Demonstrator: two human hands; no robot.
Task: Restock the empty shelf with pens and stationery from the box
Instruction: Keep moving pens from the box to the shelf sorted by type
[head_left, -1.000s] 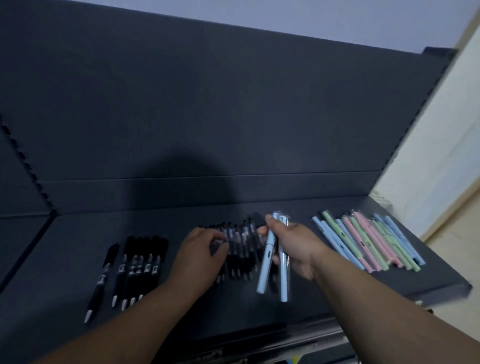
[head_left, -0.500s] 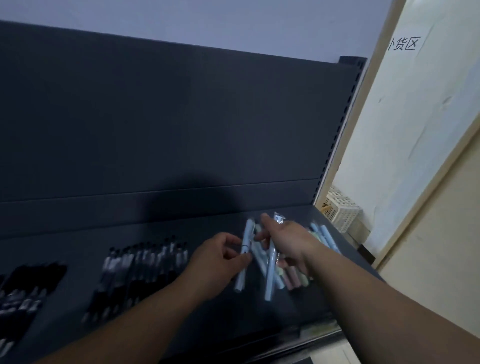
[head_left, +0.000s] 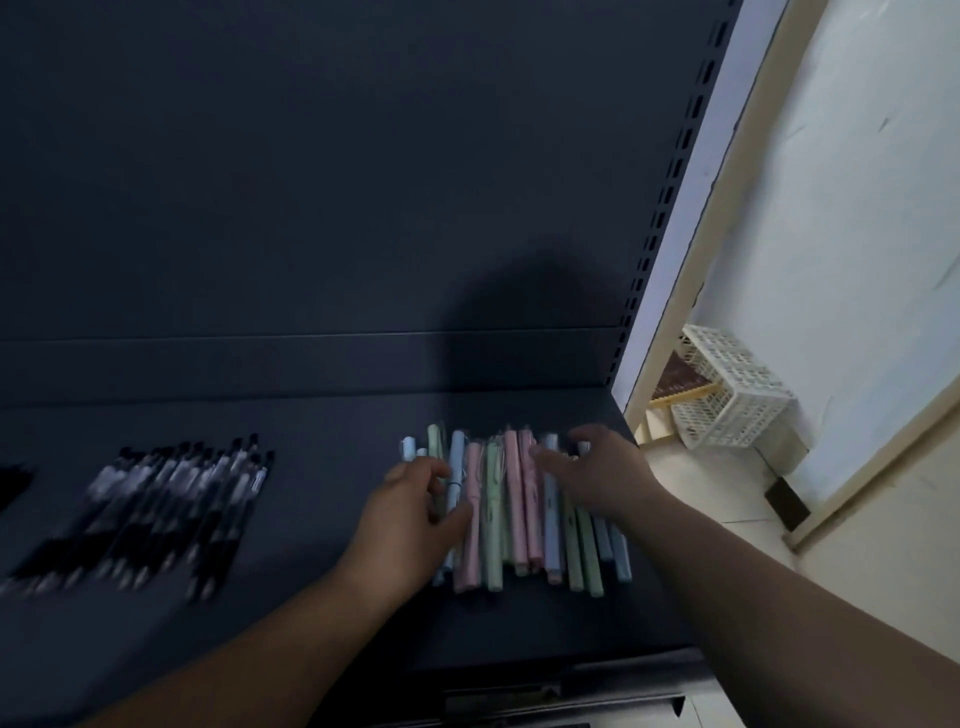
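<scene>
Pens (head_left: 511, 512), pastel, on shelf (head_left: 322, 426): judged light, stiff, smooth, apt to roll; take mid-barrel. Left hand (head_left: 408, 519): fingers curled on the leftmost. Right hand (head_left: 597, 480): fingers spread, resting on top.

We log two batches on the shelf (head_left: 337, 597): left pen row (head_left: 171, 509) well apart from right pen row (head_left: 511, 509), near the shelf's right end. Left hand (head_left: 410, 519) lies over that row's left side, right hand (head_left: 597, 478) over its right. Basket (head_left: 737, 395) on the floor, further right.
</scene>
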